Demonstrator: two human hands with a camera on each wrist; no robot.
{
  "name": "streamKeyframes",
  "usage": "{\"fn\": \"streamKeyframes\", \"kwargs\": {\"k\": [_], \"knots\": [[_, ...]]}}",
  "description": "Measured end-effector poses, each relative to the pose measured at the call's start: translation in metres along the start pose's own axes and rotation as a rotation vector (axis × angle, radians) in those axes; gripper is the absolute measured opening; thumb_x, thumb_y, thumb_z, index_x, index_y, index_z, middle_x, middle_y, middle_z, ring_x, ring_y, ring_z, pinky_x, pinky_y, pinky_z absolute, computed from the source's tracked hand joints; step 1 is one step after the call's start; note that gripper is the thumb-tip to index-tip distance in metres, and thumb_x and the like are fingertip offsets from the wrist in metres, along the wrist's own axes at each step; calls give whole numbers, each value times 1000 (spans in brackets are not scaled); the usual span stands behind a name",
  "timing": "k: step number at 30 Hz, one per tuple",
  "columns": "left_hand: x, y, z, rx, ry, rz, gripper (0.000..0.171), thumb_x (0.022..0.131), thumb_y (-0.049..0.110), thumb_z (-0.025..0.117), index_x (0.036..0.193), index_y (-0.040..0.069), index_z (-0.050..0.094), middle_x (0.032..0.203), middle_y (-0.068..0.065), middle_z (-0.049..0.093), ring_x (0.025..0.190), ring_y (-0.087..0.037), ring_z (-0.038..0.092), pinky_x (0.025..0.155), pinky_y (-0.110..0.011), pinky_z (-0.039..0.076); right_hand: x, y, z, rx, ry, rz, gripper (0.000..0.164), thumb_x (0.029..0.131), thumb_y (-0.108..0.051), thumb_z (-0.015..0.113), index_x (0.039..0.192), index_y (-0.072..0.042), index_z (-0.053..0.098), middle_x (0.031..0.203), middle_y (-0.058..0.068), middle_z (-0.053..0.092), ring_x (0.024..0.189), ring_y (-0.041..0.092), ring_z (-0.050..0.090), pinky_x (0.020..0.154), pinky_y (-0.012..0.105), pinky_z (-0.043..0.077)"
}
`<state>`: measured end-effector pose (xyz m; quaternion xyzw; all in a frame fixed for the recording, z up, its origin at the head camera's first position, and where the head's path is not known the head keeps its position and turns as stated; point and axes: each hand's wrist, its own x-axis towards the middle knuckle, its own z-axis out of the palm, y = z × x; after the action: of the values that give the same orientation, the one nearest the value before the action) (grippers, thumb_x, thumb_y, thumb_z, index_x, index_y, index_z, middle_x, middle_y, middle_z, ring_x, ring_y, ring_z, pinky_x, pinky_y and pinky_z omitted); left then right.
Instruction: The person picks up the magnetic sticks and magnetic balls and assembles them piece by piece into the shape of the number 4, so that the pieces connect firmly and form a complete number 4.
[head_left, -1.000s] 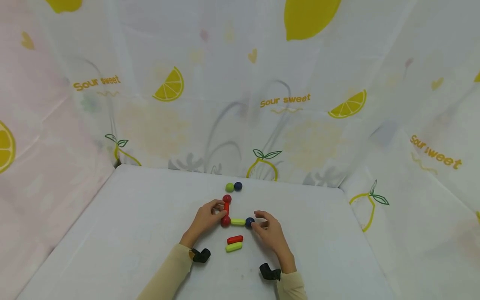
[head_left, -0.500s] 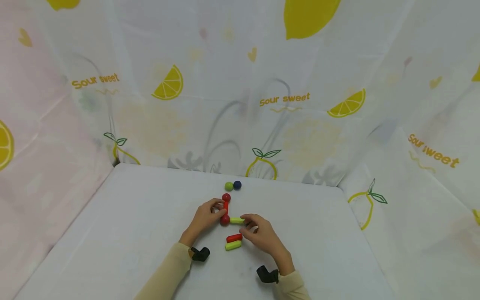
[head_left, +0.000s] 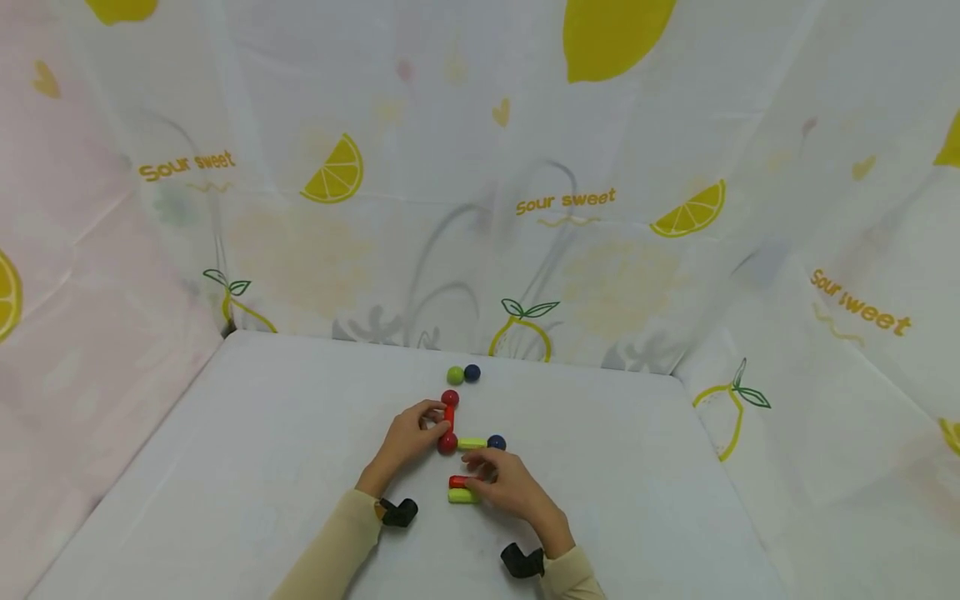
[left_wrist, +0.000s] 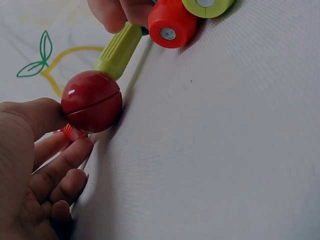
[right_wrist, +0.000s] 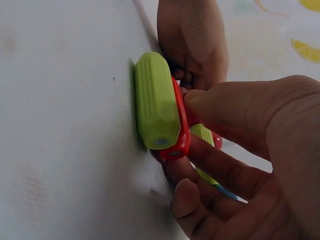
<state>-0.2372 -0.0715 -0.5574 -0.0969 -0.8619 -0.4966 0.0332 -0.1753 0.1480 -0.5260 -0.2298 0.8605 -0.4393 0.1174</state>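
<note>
My left hand (head_left: 408,433) holds a red stick (head_left: 449,417) that joins two red balls, the far one (head_left: 450,398) and the near one (head_left: 447,442). Its thumb lies against the near ball in the left wrist view. A yellow-green stick (head_left: 472,443) runs from that ball to a dark blue ball (head_left: 497,443). Nearer the front, my right hand (head_left: 510,483) has its thumb on a loose red stick (right_wrist: 179,120), fingers curled at the far side. A loose yellow-green stick (right_wrist: 156,100) lies against it, with a metal disc in its end.
A green ball (head_left: 455,375) and another dark blue ball (head_left: 472,372) sit side by side behind the joined pieces. The white table (head_left: 315,383) meets a lemon-print cloth (head_left: 420,275) at the back and sides.
My right hand has left the blue ball and come left and nearer to the loose sticks, which have turned slightly. My left hand keeps its hold on the joined red stick.
</note>
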Motion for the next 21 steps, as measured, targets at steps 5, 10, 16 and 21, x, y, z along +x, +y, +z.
{"fn": "streamKeyframes", "kwargs": {"k": [5, 10, 16, 21], "knots": [[0, -2, 1, -1, 9, 9, 30, 90, 21, 72, 117, 9, 67, 94, 0, 70, 65, -13, 47, 60, -28, 38, 1, -2, 1, -5, -20, 3, 25, 92, -15, 71, 115, -8, 68, 100, -3, 67, 84, 8, 60, 76, 26, 50], [-1, -1, 1, 0, 5, -2, 31, 89, 21, 72, 118, 11, 67, 94, 1, 70, 65, -12, 47, 59, -28, 38, 3, -2, 2, -39, -39, -10, 20, 91, -13, 71, 111, -10, 70, 91, -9, 65, 79, 7, 58, 72, 25, 49], [-3, 0, 0, 6, 0, 7, 31, 90, 21, 71, 118, 9, 67, 95, 0, 70, 64, -13, 47, 59, -28, 38, 5, 1, 4, -33, -42, -27, 28, 94, -13, 68, 122, -10, 65, 93, -8, 64, 81, 7, 59, 74, 25, 50], [-2, 0, -1, 2, -1, -4, 31, 90, 22, 72, 118, 11, 67, 94, 1, 70, 66, -13, 48, 60, -28, 38, 5, 2, 1, -10, -11, -65, 38, 97, -11, 62, 135, -15, 57, 99, -3, 65, 86, 9, 62, 77, 29, 51]]}}
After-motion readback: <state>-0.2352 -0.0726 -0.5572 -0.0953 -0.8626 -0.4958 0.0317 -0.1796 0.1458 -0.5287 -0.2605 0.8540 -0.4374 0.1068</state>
